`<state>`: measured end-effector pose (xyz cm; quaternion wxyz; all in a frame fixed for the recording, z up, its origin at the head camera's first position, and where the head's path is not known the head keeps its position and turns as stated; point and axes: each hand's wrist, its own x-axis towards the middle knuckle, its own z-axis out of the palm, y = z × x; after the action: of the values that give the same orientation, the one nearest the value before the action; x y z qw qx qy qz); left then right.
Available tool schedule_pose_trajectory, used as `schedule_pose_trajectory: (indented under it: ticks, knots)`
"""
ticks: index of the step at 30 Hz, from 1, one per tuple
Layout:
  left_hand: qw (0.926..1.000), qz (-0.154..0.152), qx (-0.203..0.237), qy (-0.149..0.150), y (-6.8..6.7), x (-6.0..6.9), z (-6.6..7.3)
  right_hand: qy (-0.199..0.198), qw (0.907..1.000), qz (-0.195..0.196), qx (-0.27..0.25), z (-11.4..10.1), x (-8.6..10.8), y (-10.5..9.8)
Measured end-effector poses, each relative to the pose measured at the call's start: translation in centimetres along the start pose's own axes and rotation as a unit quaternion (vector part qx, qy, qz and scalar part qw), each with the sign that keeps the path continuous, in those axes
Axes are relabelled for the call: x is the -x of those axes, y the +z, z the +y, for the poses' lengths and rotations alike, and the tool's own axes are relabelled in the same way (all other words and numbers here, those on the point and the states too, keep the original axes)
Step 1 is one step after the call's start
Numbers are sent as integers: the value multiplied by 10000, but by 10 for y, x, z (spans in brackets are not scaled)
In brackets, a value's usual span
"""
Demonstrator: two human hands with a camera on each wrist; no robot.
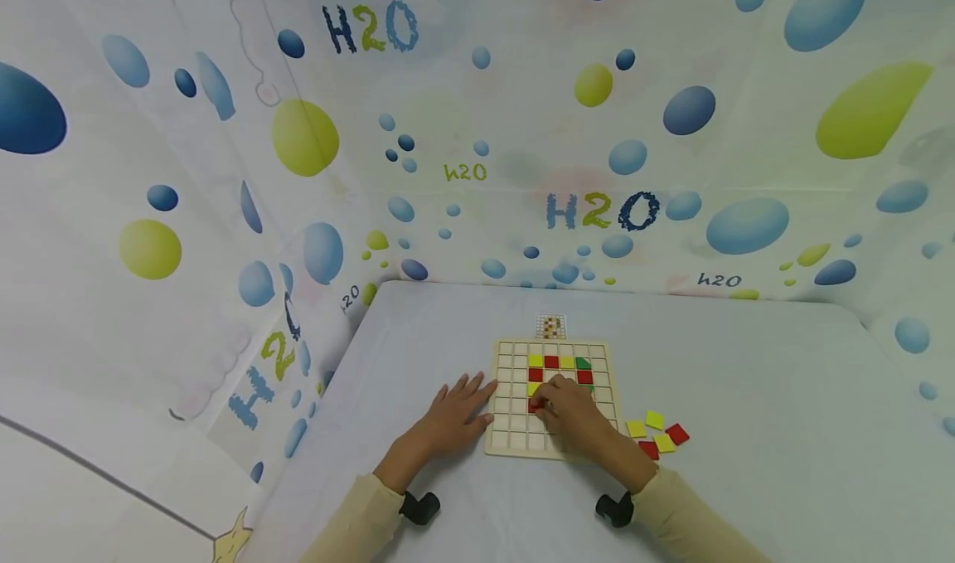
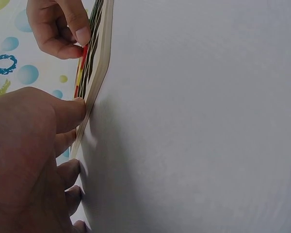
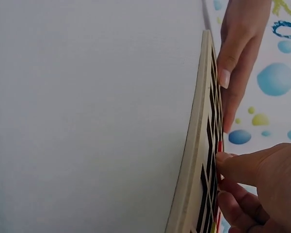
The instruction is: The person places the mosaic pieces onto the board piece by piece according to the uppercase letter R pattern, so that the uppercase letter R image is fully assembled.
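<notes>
I'm seemingly seating a red tile (image 1: 533,407), right hand (image 1: 573,414) pinching it, left hand (image 1: 452,418) resting spread-fingered at the gridded board's (image 1: 518,422) edge, a square release probably being needed next.

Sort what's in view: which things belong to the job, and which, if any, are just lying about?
Job:
- grid board
- coloured tiles set in it
- red tile at the right hand
- loose red and yellow tiles
- small patterned card, probably

Background only:
- printed backdrop
- black wrist devices
</notes>
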<state>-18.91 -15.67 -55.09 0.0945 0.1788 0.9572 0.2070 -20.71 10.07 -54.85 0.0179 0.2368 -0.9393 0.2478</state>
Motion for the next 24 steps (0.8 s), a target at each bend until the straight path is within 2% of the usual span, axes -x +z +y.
schedule_pose_trajectory:
  ticks: [7, 10, 16, 19, 24]
  knots:
    - [10000, 27, 9, 23, 0, 1, 0, -192, 9996, 219, 25, -2, 6, -5]
    - [9999, 68, 52, 62, -1, 1, 1, -117, 9996, 234, -117, 2, 12, -12]
    - [10000, 56, 44, 57, -1, 1, 2, 696, 9971, -61, -286, 27, 28, -39]
    - [9999, 76, -1, 67, 0, 1, 2, 1010, 9947, -194, -14, 47, 37, -56]
    - [9999, 90, 42, 102, 0, 1, 1, 1634, 9841, -662, 202, 83, 53, -85]
